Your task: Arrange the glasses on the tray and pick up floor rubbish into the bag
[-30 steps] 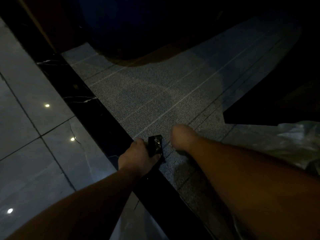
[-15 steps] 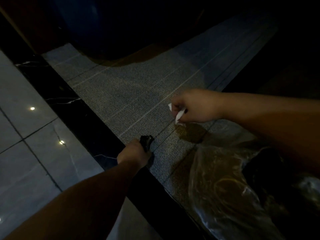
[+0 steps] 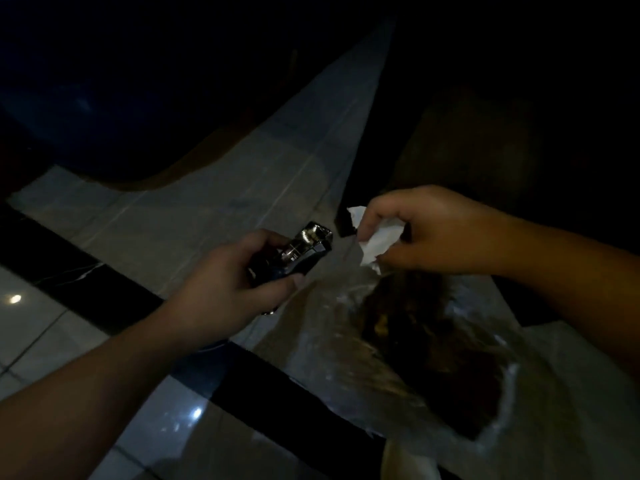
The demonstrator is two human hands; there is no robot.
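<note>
The clear plastic bag (image 3: 398, 341) gaped open low over the floor (image 3: 214, 216), dark rubbish inside. Just above its mouth, the right hand (image 3: 422, 230) pinched crumpled white paper (image 3: 375, 242). Beside it, the left hand (image 3: 235, 289) gripped a shiny black wrapper (image 3: 304, 247).

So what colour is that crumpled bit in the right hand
White. The head view shows the crumpled paper pinched in the right hand above the bag.

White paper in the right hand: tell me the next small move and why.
Probably lower the right hand and drop the white paper into the clear bag: the paper sits pinched just above the bag's open mouth, while the left hand holds a shiny dark wrapper.
</note>
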